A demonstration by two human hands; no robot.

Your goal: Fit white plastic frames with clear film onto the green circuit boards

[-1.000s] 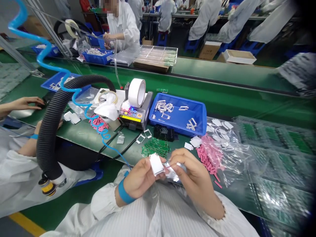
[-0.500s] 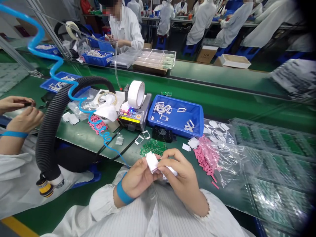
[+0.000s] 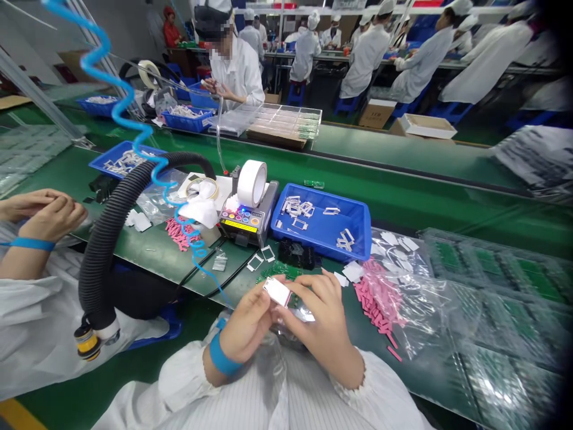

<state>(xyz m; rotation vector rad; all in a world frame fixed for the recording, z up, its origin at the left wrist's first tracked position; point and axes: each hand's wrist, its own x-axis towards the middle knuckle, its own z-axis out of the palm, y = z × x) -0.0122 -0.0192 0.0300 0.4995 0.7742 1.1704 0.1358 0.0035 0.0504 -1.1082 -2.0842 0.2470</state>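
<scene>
- Being pinched together between the left hand (image 3: 244,331) and the right hand (image 3: 324,328), a white rectangular piece (image 3: 276,291) is kept at lower centre of the frame
- Green circuit boards (image 3: 280,272) are seen just behind it, partly hidden
- Pink strips (image 3: 376,304) are laid at right in a clear plastic bag (image 3: 416,310)
- A blue tray (image 3: 364,230) of white frames (image 3: 295,207) is placed above centre, beside a tape dispenser (image 3: 246,224)

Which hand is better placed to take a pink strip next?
Right, probably: the right hand sits nearest the pile of small pink rectangular strips, just beyond its fingers' side. The left hand is farther from that pile and is holding the white rectangular piece.
</scene>
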